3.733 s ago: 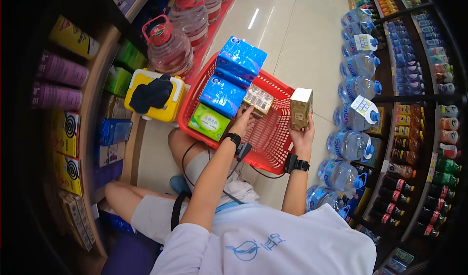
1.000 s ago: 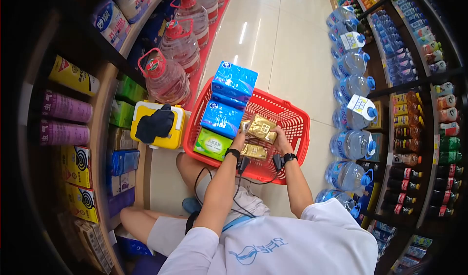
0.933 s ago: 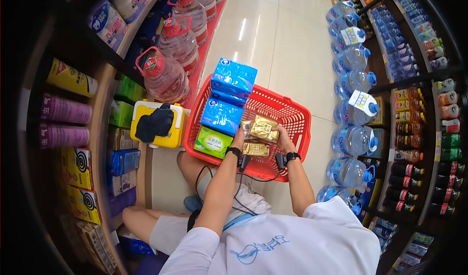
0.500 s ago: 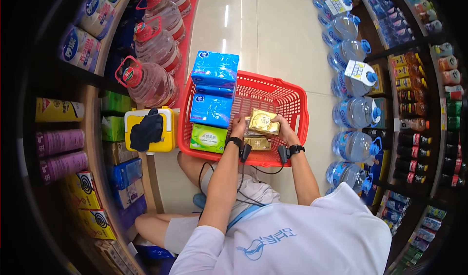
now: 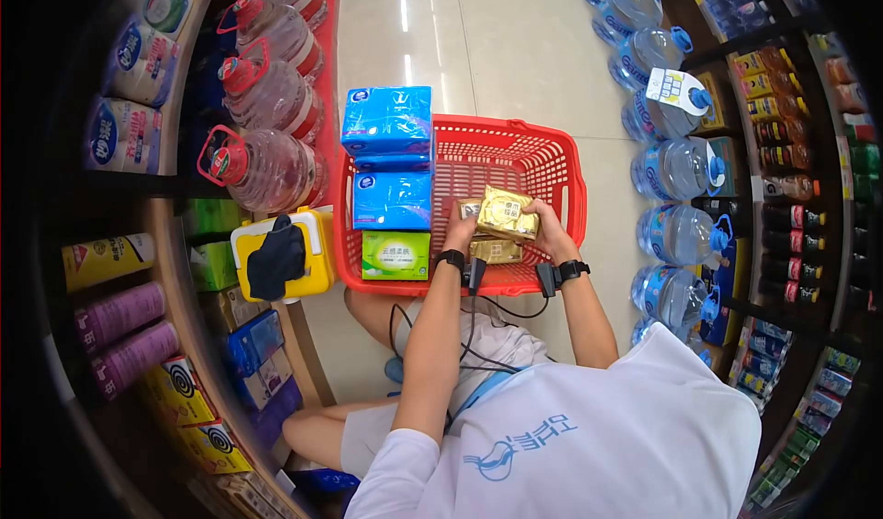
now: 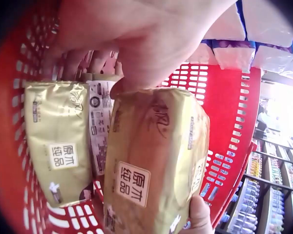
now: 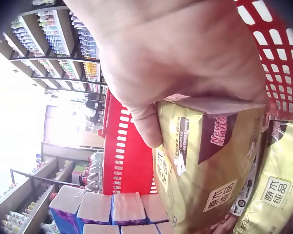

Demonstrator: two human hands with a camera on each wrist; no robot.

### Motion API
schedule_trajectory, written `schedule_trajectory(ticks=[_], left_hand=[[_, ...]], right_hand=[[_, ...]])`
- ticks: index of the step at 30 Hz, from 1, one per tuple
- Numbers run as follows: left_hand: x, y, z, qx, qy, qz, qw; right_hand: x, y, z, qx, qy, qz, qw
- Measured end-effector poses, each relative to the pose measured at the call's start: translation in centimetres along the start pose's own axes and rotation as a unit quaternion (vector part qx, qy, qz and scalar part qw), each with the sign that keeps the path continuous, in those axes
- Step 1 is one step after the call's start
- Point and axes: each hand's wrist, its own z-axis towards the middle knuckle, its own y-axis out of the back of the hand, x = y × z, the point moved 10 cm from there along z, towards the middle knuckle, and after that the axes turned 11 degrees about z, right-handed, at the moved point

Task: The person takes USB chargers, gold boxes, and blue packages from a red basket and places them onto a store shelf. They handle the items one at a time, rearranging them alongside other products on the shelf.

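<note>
In the head view my right hand (image 5: 552, 234) grips a gold tissue pack (image 5: 508, 213) by its right end, thumb on one face in the right wrist view. My left hand (image 5: 462, 227) is at the left end of the packs. Its thumb and curled fingers pinch the end of a second tissue pack, whose printed side (image 6: 100, 126) shows in the left wrist view; most of this pack is hidden by the held one. Another gold pack (image 6: 58, 141) lies flat in the red shopping basket (image 5: 552, 155), nearer my body.
Blue tissue packs (image 5: 391, 201) and a green one (image 5: 395, 256) fill the basket's left side. A yellow box (image 5: 313, 252) with a dark cloth (image 5: 279, 257) stands left. Large water bottles (image 5: 681, 169) and shelves line both sides. Cables run from the wrist cameras.
From beyond the basket's right side, my right hand has brought its gold pack over the basket beside my left hand. Another gold pack now shows below. The head view has turned.
</note>
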Motion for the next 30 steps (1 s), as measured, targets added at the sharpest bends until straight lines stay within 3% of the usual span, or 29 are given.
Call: schedule_trajectory(ticks=[1, 2, 5, 7, 9, 11, 12, 14, 17, 19, 21, 23, 26, 29, 30], left_hand=[[-1.5, -1.0, -1.1, 0.025, -0.001, -0.033, 0.999], [-1.8, -0.8, -1.0, -0.003, 0.019, -0.059, 0.998], [-0.8, -0.1, 2.0, -0.08, -0.013, 0.067, 0.994], [-0.4, -0.9, 4.2, -0.028, -0.05, 0.059, 0.997], [0.7, -2.3, 4.5, 0.085, -0.003, -0.06, 0.995], [0.3, -0.5, 5.0, -0.011, -0.068, 0.0, 0.998], [1.8, -0.3, 6.2, -0.057, -0.052, 0.015, 0.997], [0.8, -0.8, 4.8, -0.022, -0.014, -0.007, 1.0], [0.2, -0.4, 3.5, -0.059, 0.007, -0.026, 0.998], [0.8, -0.4, 4.1, -0.034, 0.021, -0.02, 0.999], [-0.9, 1.1, 0.6, -0.126, 0.009, 0.038, 0.991], [-0.3, 1.6, -0.4, -0.136, 0.025, 0.133, 0.981], [-0.4, 2.2, -1.5, -0.159, -0.002, 0.053, 0.986], [7.5, -0.8, 5.7, -0.063, 0.013, -0.012, 0.998], [8.3, -2.2, 5.9, -0.003, 0.063, -0.041, 0.997]], right_hand=[[0.3, 0.0, -0.5, -0.011, -0.002, -0.002, 1.0], [0.6, -0.1, -0.3, -0.017, 0.008, -0.015, 1.0], [1.5, 1.1, 2.3, -0.027, 0.052, -0.027, 0.998], [2.0, 0.5, 2.9, -0.005, 0.047, -0.029, 0.998], [1.9, -1.7, 2.4, 0.018, 0.029, -0.018, 0.999], [1.6, -1.4, 4.7, 0.019, 0.053, -0.002, 0.998], [1.6, -1.0, 5.6, 0.026, 0.056, -0.01, 0.998], [2.3, -2.5, 3.5, 0.023, 0.049, -0.04, 0.998], [2.4, -3.0, -0.5, 0.007, 0.048, -0.03, 0.998], [1.7, -2.2, -1.7, -0.002, 0.007, -0.028, 1.0], [0.9, -1.4, -1.9, -0.007, -0.009, -0.035, 0.999], [0.2, -0.4, -1.3, -0.015, -0.022, -0.043, 0.999], [-0.4, 0.4, -0.5, -0.057, -0.026, -0.059, 0.996], [-1.1, 0.8, 0.5, -0.062, -0.063, -0.022, 0.996], [-1.3, 0.2, 1.1, -0.03, -0.049, 0.03, 0.998]])
